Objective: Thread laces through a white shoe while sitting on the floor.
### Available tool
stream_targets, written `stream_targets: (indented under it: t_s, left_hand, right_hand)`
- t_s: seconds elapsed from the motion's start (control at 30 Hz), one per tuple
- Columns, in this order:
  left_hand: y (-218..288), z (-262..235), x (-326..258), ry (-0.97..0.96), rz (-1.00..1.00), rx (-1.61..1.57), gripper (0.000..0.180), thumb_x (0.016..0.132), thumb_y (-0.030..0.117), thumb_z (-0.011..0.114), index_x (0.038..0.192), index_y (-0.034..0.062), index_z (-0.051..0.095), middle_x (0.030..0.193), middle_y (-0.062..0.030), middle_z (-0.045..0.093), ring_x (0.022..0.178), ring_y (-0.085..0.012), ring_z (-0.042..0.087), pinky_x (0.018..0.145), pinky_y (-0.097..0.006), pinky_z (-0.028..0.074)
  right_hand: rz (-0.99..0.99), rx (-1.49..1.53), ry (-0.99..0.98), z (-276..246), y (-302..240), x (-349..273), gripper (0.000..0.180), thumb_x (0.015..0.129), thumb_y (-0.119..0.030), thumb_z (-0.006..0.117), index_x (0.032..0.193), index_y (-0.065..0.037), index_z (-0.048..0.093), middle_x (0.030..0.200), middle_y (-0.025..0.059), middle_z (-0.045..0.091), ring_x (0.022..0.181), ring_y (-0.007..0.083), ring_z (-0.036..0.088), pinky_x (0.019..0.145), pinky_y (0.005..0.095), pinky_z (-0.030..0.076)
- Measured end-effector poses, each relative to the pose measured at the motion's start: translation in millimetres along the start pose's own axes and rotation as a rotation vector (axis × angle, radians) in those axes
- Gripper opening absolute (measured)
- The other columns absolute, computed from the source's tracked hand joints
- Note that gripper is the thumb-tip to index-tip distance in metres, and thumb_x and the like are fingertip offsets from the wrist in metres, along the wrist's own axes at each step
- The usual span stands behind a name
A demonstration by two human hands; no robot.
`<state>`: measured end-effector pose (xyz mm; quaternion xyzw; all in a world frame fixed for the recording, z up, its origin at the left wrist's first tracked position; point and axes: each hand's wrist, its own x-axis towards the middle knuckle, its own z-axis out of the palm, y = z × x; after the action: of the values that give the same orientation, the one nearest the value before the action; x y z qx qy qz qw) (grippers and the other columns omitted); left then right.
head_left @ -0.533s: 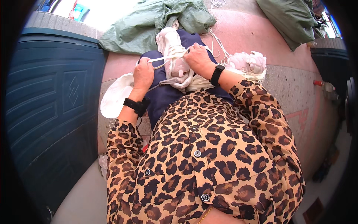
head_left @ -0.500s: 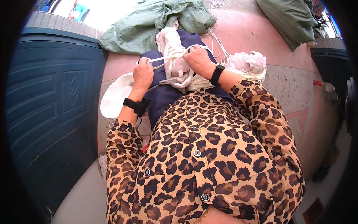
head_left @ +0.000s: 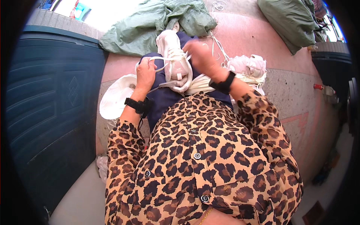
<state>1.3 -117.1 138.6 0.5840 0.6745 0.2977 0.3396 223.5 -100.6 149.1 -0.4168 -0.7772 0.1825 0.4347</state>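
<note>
A pale pink and white sneaker (head_left: 176, 62) rests on my lap between my knees, its toe pointing away from me. My left hand (head_left: 145, 72) is closed in a pinch on a white shoelace (head_left: 159, 58), which curves loosely across to the lacing of the sneaker. Over the right side of the sneaker is my right hand (head_left: 202, 58), bent and smeared by motion. Its fingertips are close to the lace at the eyelets, but whether they grip it is not clear. Another lace end dangles along the left side.
Beside my right leg lie another pale pink shoe (head_left: 247, 64) and a bundle of white laces (head_left: 200, 84). Left of my leg is a white round item (head_left: 117, 97). Green sacks (head_left: 138, 32) lie ahead, with another sack (head_left: 288, 22) at far right. A dark blue door panel (head_left: 52, 93) flanks my left.
The lace that was stretched between both hands now hangs slack from my left hand. My right hand has moved slightly and turned over beside the sneaker. My left hand has barely moved.
</note>
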Motion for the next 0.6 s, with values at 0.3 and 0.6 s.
stream_targets:
  t_s: [0.3,0.6]
  left_hand:
    - [3,2,0,-0.008,0.011,0.136,0.028,0.085,0.025,0.047,0.083,-0.0007,0.057,0.073,-0.0204,0.059,0.073,-0.0363,0.057,0.065,-0.042,0.042]
    - [4,1,-4,0.005,-0.019,0.202,0.029,0.085,0.029,0.048,0.080,0.0019,0.057,0.072,-0.0205,0.058,0.072,-0.0378,0.056,0.062,-0.043,0.042]
  right_hand:
    - [0.409,0.318,0.082,-55,-33,39,0.017,0.086,-0.018,0.050,0.083,-0.002,0.053,0.074,0.0092,0.052,0.067,0.0159,0.050,0.063,0.0303,0.042]
    - [0.807,0.493,-0.428,65,-4,-21,0.019,0.081,-0.011,0.044,0.080,0.001,0.059,0.055,0.0092,0.055,0.049,0.0170,0.055,0.048,0.0308,0.043]
